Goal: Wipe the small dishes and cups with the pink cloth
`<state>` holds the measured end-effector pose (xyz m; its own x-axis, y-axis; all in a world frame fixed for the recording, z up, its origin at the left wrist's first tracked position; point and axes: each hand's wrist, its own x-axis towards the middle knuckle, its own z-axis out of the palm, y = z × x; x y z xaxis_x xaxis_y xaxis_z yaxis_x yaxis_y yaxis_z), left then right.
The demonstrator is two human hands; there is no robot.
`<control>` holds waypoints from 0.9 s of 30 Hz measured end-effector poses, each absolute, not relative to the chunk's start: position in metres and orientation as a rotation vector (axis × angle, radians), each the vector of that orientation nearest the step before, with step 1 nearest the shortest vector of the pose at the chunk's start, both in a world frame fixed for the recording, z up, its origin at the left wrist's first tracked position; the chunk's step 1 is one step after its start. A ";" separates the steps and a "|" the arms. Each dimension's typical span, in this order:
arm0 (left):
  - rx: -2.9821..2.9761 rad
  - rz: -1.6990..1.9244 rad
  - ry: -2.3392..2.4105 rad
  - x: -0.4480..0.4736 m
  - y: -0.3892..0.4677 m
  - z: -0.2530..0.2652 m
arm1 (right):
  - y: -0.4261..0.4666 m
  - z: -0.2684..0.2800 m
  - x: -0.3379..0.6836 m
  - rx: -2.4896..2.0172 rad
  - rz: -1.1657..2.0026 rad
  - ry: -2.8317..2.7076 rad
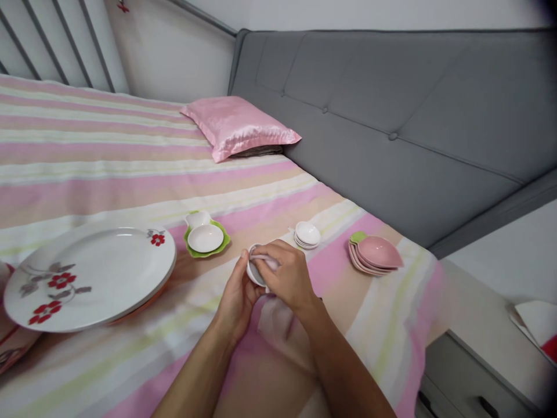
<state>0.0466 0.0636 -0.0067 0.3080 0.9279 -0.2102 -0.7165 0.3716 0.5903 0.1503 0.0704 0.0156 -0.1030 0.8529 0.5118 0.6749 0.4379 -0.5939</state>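
Held in my left hand [237, 299] is a small white bowl [255, 275], tilted with its inside turned toward my right hand [289, 273]. My right hand's fingers are bent into the bowl and pinch a pale cloth [276, 325]. Part of the cloth shows between the fingers, and the rest hangs below the hands. Just beyond the right hand sits a stack of small white bowls [308, 233]. Left of the hands, a white gourd-shaped dish [205, 238] rests on a green leaf-edged dish [191, 252].
Large white floral plates [108, 278] lie stacked on the left of the striped bedspread [165, 371]. Stacked pink fruit-shaped dishes [378, 253] stand at the right. Farther back are a pink pillow [243, 125] and the grey headboard [369, 116]. A bedside cabinet [470, 371] adjoins the bed.
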 end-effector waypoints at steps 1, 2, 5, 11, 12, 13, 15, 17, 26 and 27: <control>0.440 1.129 0.577 0.047 0.063 -0.007 | 0.070 0.014 0.151 -1.315 0.238 -1.836; 0.449 1.127 0.579 0.046 0.063 -0.007 | 0.070 0.013 0.151 -1.333 0.214 -1.838; 0.466 1.124 0.579 0.046 0.064 -0.009 | 0.069 0.012 0.151 -1.422 0.145 -1.857; 0.530 1.132 0.628 0.048 0.064 -0.014 | 0.068 0.015 0.153 -1.665 0.089 -1.912; 0.540 1.139 0.639 0.048 0.064 -0.014 | 0.068 0.016 0.154 -1.702 0.092 -1.924; 0.549 1.147 0.647 0.048 0.064 -0.014 | 0.068 0.016 0.155 -1.733 0.100 -1.936; 0.560 1.161 0.655 0.048 0.063 -0.015 | 0.068 0.018 0.157 -1.767 0.134 -1.961; 0.562 1.182 0.662 0.047 0.063 -0.015 | 0.068 0.019 0.160 -1.762 0.193 -1.986; 0.652 1.233 0.621 0.045 0.061 -0.008 | 0.069 0.025 0.175 -1.569 0.555 -1.998; 0.646 1.232 0.633 0.045 0.061 -0.008 | 0.069 0.025 0.176 -1.554 0.589 -1.997</control>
<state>0.0449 0.0609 -0.0080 0.2133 0.9731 -0.0876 -0.6374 0.2065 0.7423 0.1764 0.0690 0.0252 -0.1915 0.9706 0.1461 0.7361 0.2405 -0.6327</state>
